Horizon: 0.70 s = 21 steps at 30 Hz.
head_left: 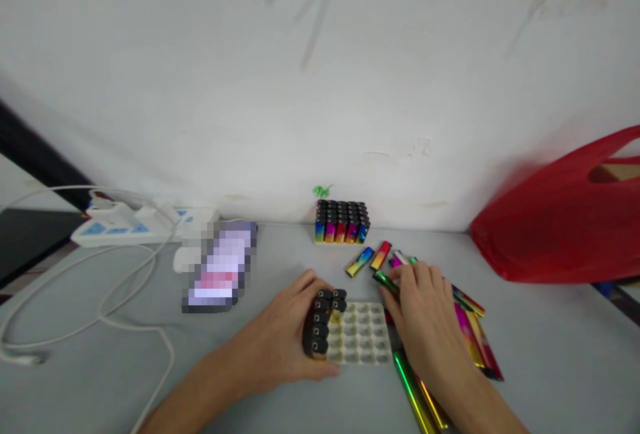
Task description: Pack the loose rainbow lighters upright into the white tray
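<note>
Rainbow lighters [470,327] lay loose on the grey tabletop [550,354], and the job looked like filling a tray. The left hand [287,334] steadied the white tray [363,334], its grip wrapped around the black-capped lighters [320,327] already standing at the tray's 9 o'clock edge. The right hand [423,307], at 3 o'clock, pinched a green lighter [386,282]. Next it would need to stand in an empty hole.
</note>
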Tool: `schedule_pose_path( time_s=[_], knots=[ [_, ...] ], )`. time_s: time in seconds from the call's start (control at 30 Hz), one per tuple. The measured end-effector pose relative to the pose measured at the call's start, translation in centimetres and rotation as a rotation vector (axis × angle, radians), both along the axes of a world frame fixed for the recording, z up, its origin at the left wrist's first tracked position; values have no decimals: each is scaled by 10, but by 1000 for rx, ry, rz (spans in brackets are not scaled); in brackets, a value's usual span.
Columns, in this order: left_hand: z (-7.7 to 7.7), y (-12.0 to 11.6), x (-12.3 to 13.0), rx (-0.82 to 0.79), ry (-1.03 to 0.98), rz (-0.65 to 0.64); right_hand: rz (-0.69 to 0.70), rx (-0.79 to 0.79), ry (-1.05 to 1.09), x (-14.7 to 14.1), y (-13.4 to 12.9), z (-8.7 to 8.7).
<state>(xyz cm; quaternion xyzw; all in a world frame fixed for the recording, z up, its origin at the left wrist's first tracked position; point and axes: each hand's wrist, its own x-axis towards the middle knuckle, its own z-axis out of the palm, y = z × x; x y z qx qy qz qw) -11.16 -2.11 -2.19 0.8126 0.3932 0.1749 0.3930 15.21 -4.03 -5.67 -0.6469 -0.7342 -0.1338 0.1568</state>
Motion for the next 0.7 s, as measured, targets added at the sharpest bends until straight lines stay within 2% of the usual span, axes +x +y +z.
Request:
schedule_pose_path(
  time_s=[0.1,0.2,0.3,0.4,0.57,0.7],
  knots=[
    [-2,0,-1,3,-3,13,44,41,81,-4,2,-1],
    [-4,-1,-1,12,0,21,194,-4,307,-9,0,8],
    [-5,-2,-1,22,6,23,317,-198,599,-15,-12,24],
    [-5,-3,-1,32,-2,15,324,-401,842,-20,-27,34],
    [-3,-2,0,26,6,33,231,-601,1328,-24,-31,31],
    [-3,-1,-1,21,-23,27,343,-874,1775,-30,-20,30]
  ],
)
